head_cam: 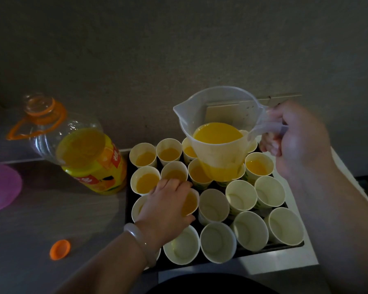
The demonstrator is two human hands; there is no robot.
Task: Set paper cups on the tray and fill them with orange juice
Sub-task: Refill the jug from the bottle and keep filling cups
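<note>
Head view, looking down: a black tray (253,252) sits in the lower centre of the frame on a grey counter (51,219), packed with paper cups in rows that touch one another. The filled cups (146,158) take up the upper left part of the tray, with one more at its upper right. The empty cups (218,241) fill the lower right part and the bottom row.

The left hand (168,202) reaches in from the lower left, a pale bracelet (140,240) on its wrist. Its fingers and thumb are wrapped round one juice cup (189,203) in the left half of the tray (this cup leans a little toward the right). Whether its base is on the tray or lifted cannot be told.

The right hand (295,141), at the right of the frame, has its fingers curled round the handle of a clear plastic jug (217,153). The jug is held upright above the cups in the upper centre of the tray, spout toward the left. Orange juice (217,134) fills its lower part, and none is running from the spout.

Just left of the tray stands a large juice bottle (89,158) with a yellow label and an orange carrying loop, its neck open and juice in its lower part. Its orange cap (60,249) lies on the counter at lower left, well apart from the bottle. A purple mat (2,187) shows at the left edge.
</note>
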